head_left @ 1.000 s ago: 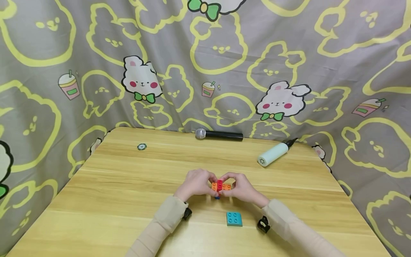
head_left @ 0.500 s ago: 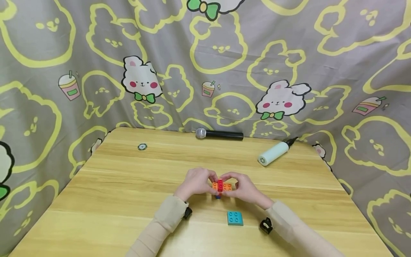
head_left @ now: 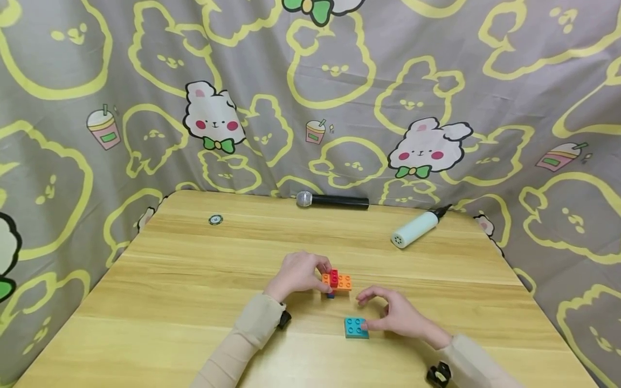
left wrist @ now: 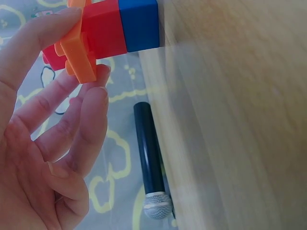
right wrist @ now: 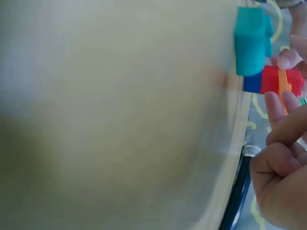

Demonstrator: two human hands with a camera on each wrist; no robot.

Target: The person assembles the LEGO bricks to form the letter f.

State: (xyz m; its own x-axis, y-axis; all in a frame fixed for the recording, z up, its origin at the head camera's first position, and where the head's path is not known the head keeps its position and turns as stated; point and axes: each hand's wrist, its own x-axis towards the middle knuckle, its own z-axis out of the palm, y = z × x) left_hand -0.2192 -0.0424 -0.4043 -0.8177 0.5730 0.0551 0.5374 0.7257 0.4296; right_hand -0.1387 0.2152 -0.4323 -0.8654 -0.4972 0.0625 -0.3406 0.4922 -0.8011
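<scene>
Pinches w/ left hand (head_left: 301, 276) the block stack (head_left: 333, 278), upright on the table (head_left: 160, 323): blue at bottom, then red, orange & red on top. Holds right hand (head_left: 401, 315) apart from stack, w/ fingers loosely curved & spread from thumb, & w/ thumb tip at right edge of teal block (head_left: 353, 327), on near side of stack; cannot tell if touching. Has also, near far edge, mic (head_left: 339, 201), pale cylinder (head_left: 415, 230) (right) & small disc (head_left: 215, 219) (left).

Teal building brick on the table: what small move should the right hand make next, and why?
Probably pinch the teal building brick with the right hand: that hand holds nothing and is right beside it, while the left hand grips the red, orange and blue brick stack.
</scene>
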